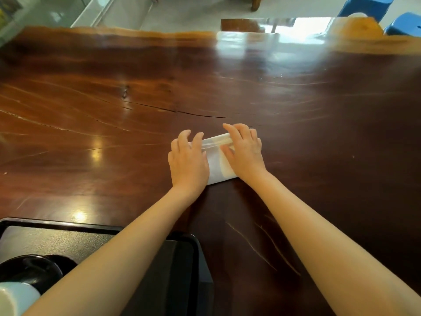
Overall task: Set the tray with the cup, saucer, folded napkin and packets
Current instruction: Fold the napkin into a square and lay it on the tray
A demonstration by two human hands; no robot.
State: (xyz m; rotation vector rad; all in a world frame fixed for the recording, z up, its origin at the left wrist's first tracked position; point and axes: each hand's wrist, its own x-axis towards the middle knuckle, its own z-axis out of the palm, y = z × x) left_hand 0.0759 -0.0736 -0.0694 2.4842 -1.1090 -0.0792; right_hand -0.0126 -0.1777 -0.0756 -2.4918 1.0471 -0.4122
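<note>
A white napkin (216, 160) lies on the dark wooden table, its far edge turned over. My left hand (188, 161) presses flat on its left part with fingers spread. My right hand (245, 153) rests on its right part, fingertips at the folded far edge. A black tray (68, 238) sits at the lower left, partly under my left forearm. On the tray stands a black saucer (32, 269). A white cup (13, 297) shows at the bottom left corner, cut by the frame. No packets are in view.
The glossy wooden table (205, 87) stretches far ahead and to both sides, with a crack across its middle. Blue stools (364, 5) stand beyond the far right edge. A second tabletop (284, 23) adjoins at the back.
</note>
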